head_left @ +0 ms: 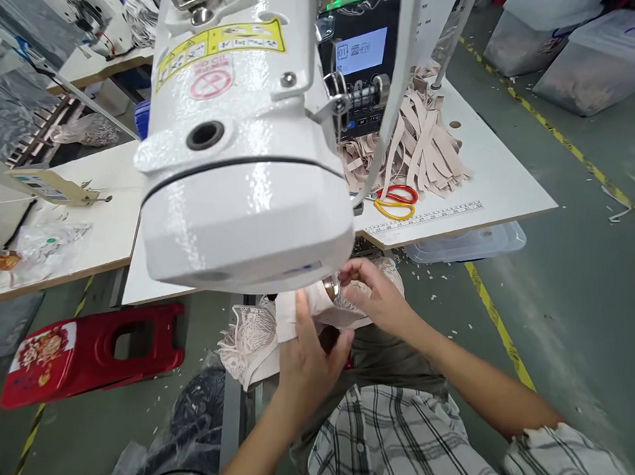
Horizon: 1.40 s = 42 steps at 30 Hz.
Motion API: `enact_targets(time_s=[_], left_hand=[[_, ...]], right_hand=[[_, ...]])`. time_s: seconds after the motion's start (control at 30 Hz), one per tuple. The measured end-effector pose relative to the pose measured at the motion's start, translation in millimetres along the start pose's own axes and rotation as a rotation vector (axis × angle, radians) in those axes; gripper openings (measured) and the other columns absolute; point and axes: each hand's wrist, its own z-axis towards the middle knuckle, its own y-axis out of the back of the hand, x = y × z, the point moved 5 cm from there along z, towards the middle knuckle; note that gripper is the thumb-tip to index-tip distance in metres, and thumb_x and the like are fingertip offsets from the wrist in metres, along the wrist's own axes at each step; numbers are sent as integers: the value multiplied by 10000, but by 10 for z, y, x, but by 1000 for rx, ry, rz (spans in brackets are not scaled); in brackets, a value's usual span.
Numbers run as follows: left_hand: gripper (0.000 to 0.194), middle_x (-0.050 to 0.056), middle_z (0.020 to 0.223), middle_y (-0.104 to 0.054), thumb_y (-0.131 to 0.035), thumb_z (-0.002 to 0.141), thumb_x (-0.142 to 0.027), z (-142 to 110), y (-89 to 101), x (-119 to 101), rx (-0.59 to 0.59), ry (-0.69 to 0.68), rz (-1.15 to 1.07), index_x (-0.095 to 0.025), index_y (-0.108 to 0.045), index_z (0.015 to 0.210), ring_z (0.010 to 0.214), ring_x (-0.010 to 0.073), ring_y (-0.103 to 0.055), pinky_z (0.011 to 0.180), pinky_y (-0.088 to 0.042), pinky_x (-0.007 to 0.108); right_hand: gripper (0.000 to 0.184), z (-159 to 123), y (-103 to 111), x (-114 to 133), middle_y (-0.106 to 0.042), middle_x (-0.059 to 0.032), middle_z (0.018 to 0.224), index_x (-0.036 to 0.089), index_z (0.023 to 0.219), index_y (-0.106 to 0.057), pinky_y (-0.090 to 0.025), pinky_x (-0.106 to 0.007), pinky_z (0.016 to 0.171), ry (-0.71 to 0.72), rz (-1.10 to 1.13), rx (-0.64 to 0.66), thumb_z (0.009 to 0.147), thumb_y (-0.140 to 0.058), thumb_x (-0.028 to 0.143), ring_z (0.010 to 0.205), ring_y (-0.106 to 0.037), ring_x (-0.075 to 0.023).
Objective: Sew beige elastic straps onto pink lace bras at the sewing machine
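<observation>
White sewing machine head [243,226] looms closest. At five o'clock, beige lace fabric [252,334] lies under the left hand [307,366], fingers spread. The right hand's [383,302] fingers curl beside metal (grip unclear); flat cloth and clear fingertips suit stitching.

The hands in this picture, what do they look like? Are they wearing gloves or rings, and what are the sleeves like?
No gloves or rings show on the left hand or the right hand. The right sleeve is white with dark checks and ends near the elbow, like the shirt's cloth. The left sleeve is out of view.
</observation>
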Motion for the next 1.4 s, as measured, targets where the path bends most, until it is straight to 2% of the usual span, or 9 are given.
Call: enact_targets(time_s=[0.17,0.33,0.47,0.57,0.7,0.83,1.0,1.13,1.4], left_hand=[[941,295,1393,-551,-583,939,-449,-349,-86,-389,78,-127,-97,-61,-24,1589,1259,392,-587,921,-569,442],[562,67,878,-761,-480,1004,-304,-376,48,-255,382,-6,-572,-172,-287,1515,720,187,-729,615,-572,257],[359,122,1088,-709,-456,981,-206,-119,384,-172,139,-178,-494,-197,-507,1337,984,229,-683,883,-539,381],[302,134,1011,-716,-436,979,-261,3,286,-177,301,-235,-414,-168,-602,1214,879,242,-674,800,-520,377],[431,24,501,-538,-433,959,-469,14,-139,127,640,311,-548,-203,-582,654,487,171,-517,556,-409,297],[530,3,503,-536,-655,733,-700,-148,-498,176,910,870,-1328,-178,-596,660,500,157,-528,566,-440,291],[457,-55,533,-455,-832,639,-562,-229,-554,175,714,1048,-1648,-163,-619,698,522,105,-464,563,-419,245],[382,-16,617,-524,-651,850,-517,-170,-396,260,480,784,-1337,-173,-618,686,590,114,-459,571,-369,234],[322,20,688,-595,-492,939,-424,-166,-318,289,404,599,-980,-186,-617,763,634,153,-511,595,-401,259]], right_hand=[[333,-402,-19,77,-625,-30,848,183,900,-603,-447,-285,714,-122,30,70,929,-541,509,792,-565,-168],[437,-535,35,26,-527,14,731,171,833,-589,-368,-238,595,-252,296,125,872,-582,607,658,-458,-118],[455,-535,-34,87,-478,29,703,159,816,-573,-337,-230,587,-260,324,429,876,-563,610,635,-416,-100],[339,-555,-111,220,-512,23,699,161,812,-593,-352,-235,608,-140,69,697,937,-518,468,641,-451,-107],[267,-527,-126,263,-560,-11,686,158,763,-617,-275,-274,590,226,-726,560,967,-449,201,628,-449,-128],[273,-518,-185,121,-552,-19,657,163,837,-659,-263,-310,586,522,-1036,323,980,-427,155,624,-454,-154],[245,-496,-106,32,-650,-61,878,215,1045,-679,-434,-318,725,557,-843,129,983,-443,200,821,-574,-188],[243,-505,-50,62,-657,-94,1006,222,1146,-651,-517,-372,817,384,-670,-12,948,-531,294,938,-614,-226],[298,-462,-252,18,-697,-89,939,219,1033,-727,-511,-335,772,357,-769,115,1010,-448,321,885,-638,-204]])
